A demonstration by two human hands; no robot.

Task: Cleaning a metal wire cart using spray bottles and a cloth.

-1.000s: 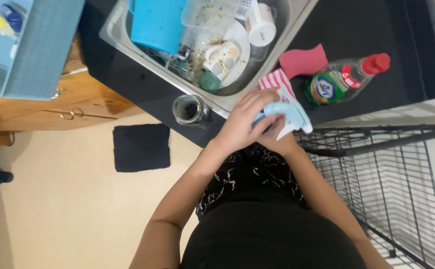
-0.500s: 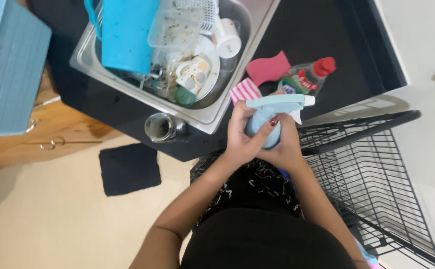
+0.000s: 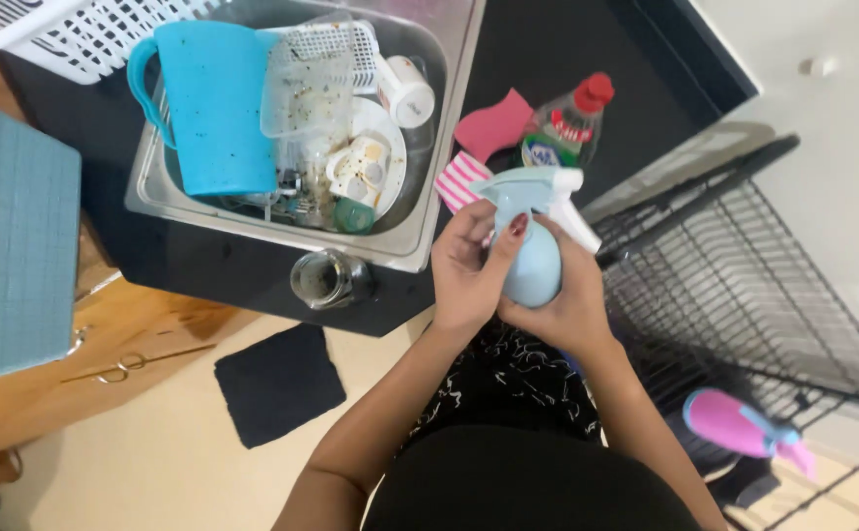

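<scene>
Pale blue plastic spray bottle (image 3: 533,258) held upright at the black counter's edge (image 3: 253,285), beside the full steel sink (image 3: 420,246): right hand (image 3: 567,310) cups its base, left hand (image 3: 469,265) grips its neck, steadying it.

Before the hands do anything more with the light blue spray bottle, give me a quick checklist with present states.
1. Light blue plastic spray bottle held in both hands: ok.
2. Left hand on the bottle's neck, right hand cupping its body: ok.
3. White spray nozzle points away from the person: ok.
4. Liquid level inside the bottle: cannot tell.
5. Steel sink free for use: not ok, crowded with a blue plastic jug and dirty dishes.
6. Small glass jar near the black counter's edge: not ok.
</scene>
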